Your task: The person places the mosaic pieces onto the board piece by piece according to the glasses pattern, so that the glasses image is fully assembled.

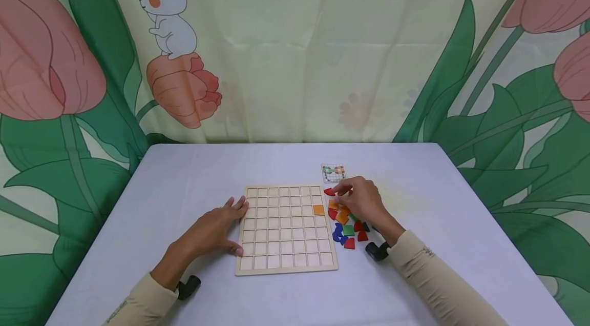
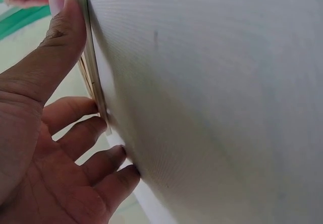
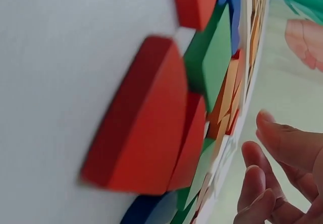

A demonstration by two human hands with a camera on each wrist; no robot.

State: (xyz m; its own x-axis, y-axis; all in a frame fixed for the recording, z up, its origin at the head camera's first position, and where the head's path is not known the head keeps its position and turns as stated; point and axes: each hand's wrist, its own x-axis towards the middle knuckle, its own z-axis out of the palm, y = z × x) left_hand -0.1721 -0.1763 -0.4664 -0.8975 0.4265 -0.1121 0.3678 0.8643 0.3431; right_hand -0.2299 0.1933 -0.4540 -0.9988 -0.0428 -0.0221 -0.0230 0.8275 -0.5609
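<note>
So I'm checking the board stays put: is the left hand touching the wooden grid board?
Touching. The left wrist view shows the left hand with fingers against the board's edge.

a: what is carrying everything here?
b: a table (image 1: 184, 182) with a pale, slightly bluish top is filling the lower half of the head view, standing against a flowered curtain.
a: and what is lying on it?
b: a wooden grid board (image 1: 286, 228) is lying flat near the middle, with one orange square tile (image 1: 318, 209) sitting in a cell by its right edge. just beside that edge, a pile of coloured pieces (image 1: 346, 223) in red, orange, blue and green is spreading over the tabletop. a small pattern card (image 1: 333, 172) is lying a little further back.
a: are the hands resting on it too?
b: the left hand (image 1: 216, 228) is lying flat against the board's left edge, and the right hand (image 1: 361, 200) is hovering over the pile.
</note>
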